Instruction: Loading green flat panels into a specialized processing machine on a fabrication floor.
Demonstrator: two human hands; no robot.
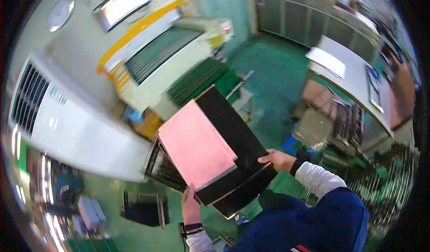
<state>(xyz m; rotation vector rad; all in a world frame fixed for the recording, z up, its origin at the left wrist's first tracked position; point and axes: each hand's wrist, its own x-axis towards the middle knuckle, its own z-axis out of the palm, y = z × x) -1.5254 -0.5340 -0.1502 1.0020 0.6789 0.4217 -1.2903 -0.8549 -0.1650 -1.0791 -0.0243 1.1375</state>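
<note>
A flat black board point(237, 126) is held out in front of me, tilted in the view. Pink sheets point(195, 144), seemingly stacked, lie on its left part, with a greyish edge showing beneath them. My left hand point(191, 209) is closed at the near left edge, its thumb on top by the pink sheets' corner. On the right, my right hand point(278, 159) grips the black board's edge, thumb on top. Its other fingers are hidden underneath. Another dark panel point(246, 191) shows just below the board's near edge; whether it is attached I cannot tell.
A white cabinet point(85, 126) with a vent grille stands left. Ahead are a cream machine point(165, 77) with a yellow edge and a pile of green slabs point(199, 82). A white table point(354, 77) with stacked boards below stands right. A dark framed box point(145, 208) is on the green floor.
</note>
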